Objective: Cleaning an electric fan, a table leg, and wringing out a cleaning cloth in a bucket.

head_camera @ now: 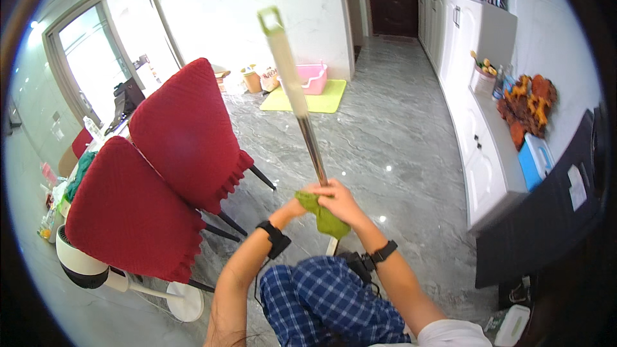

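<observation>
A long pole [312,144] slants up and away before me. Its lower visible length is shiny metal, its upper length is a pale sleeve, and a green hanging loop [270,20] caps the far end. A green cloth [332,221] is bunched around the pole, its loose end drooping towards my knees. My right hand [339,201] grips cloth and pole from the right. From the other side my left hand [298,206] holds the cloth, its fingers partly hidden behind cloth and pole. Below the cloth a short pale piece [332,246] shows; its link to the pole is unclear.
Two red-covered chairs [183,135] stand at left, beside a white pedestal fan [82,258]. Ahead, a pink tray [313,79] rests on a yellow-green mat [328,99]. White cabinets [487,154] line the right, with a dark panel [535,231] closer to me.
</observation>
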{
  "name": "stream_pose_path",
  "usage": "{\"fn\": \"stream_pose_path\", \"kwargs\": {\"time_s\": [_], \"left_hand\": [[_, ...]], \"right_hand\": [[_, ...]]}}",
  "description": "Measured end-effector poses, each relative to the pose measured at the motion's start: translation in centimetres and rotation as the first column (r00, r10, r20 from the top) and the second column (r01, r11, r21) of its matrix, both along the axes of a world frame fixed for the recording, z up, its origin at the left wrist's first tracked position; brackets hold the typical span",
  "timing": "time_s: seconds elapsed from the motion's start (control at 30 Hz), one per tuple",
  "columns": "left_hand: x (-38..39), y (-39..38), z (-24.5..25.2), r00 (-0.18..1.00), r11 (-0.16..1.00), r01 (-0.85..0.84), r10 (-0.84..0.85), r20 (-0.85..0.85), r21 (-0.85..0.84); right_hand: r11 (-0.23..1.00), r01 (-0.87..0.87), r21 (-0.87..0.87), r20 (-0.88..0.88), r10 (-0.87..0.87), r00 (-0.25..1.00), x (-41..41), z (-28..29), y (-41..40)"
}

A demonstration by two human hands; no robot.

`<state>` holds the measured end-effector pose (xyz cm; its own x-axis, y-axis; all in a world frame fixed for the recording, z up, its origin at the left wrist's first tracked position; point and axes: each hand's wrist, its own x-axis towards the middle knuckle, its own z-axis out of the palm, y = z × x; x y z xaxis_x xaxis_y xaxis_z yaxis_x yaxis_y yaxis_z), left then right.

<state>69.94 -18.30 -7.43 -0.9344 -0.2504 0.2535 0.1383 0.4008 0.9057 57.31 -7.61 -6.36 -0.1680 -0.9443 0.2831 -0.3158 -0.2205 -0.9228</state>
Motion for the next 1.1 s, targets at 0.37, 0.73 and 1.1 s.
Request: {"fn": "stream_pose_path", "kwargs": {"time_s": [0.37, 0.73, 1.1], "left_hand": [[-2.5, 4.3, 3.4, 0.872, 0.996, 0.030, 0.016, 0.489, -0.087], [-5.5, 1.1, 4.0, 0.997, 0.914, -0.062, 0.041, 0.061, 0.402], [0.4, -7.6, 7.1, 0.823, 0.812, -0.510, 0.557, -0.113, 0.284]], "right_hand": [[0.921, 0.348, -0.177, 0.077, -0.339, 0.938, -6.3, 1.1, 7.6], [0.956, 0.250, -0.155, -0.037, -0.259, 0.965, -6.8, 3.3, 2.1], [0.929, 0.334, -0.157, 0.546, -0.200, 0.813, -14.7, 3.9, 1.7]]}}
